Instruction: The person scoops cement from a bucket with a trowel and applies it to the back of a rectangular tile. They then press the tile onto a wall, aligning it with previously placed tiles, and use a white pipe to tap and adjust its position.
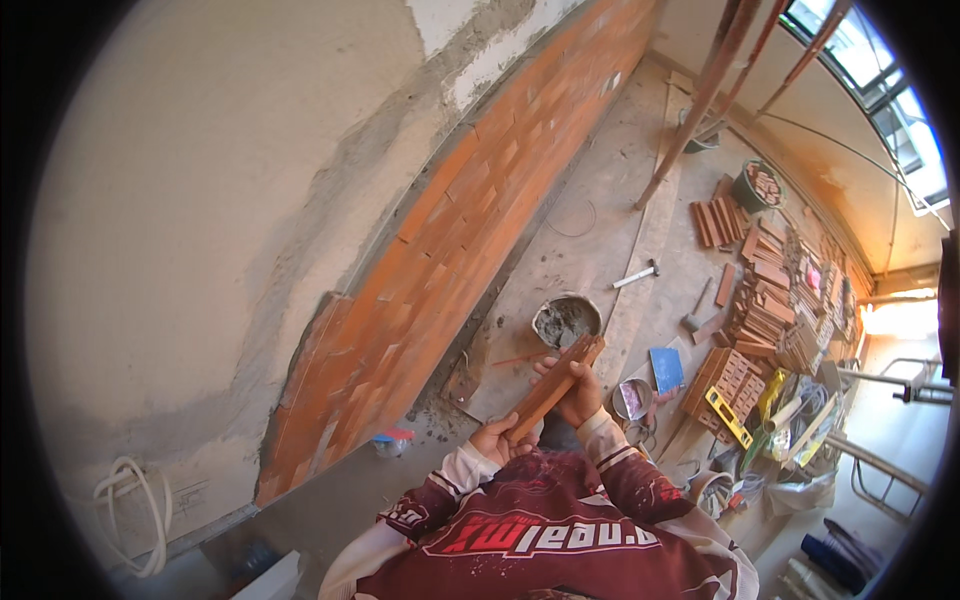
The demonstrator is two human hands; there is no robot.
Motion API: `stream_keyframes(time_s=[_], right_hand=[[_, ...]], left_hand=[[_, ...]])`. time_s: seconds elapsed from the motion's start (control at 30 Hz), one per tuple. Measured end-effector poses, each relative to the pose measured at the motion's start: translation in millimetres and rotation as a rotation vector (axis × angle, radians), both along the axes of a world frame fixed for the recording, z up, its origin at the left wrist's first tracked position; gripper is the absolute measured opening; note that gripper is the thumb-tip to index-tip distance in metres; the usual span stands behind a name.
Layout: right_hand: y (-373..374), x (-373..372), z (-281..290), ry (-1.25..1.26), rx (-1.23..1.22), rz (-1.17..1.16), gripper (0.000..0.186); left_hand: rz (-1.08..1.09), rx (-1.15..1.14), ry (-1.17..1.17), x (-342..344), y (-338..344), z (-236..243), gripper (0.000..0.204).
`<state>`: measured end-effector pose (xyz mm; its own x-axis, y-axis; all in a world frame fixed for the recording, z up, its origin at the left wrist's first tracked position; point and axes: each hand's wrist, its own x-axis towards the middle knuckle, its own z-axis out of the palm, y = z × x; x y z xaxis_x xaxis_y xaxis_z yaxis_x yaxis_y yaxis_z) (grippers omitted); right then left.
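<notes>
A long, narrow reddish brick tile [548, 397] lies slantwise between my hands, in front of my chest. At its near lower end my left hand [492, 440] grips it. Close to its upper end my right hand [578, 394] has its fingers wrapped around the side. Just beyond the tile stands a round bucket of grey mortar [566, 320]. On the left, a wall faced with orange brick tiles [410, 300] runs away from me.
A hammer [636, 274], a mallet [697, 312] and a blue rectangular board [666, 370] lie on the floor. Stacks of brick tiles [765, 300], a yellow level [729, 417] and a small bucket [632, 399] are to the right. Slanted rusty poles [690, 120] rise ahead.
</notes>
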<state>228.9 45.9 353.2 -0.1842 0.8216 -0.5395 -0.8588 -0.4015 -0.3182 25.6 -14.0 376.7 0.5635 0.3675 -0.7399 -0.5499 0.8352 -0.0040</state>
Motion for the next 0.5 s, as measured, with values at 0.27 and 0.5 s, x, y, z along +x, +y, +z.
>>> stream_keyframes(time_s=[0.27, 0.5], right_hand=[[89, 86, -98, -0.475, 0.042, 0.867, 0.076], [197, 25, -45, -0.98, 0.736, 0.887, 0.076]], left_hand=[[0.106, 0.126, 0.628, 10, 17, -19, 0.035], [0.451, -0.365, 0.885, 1, -31, -37, 0.022]])
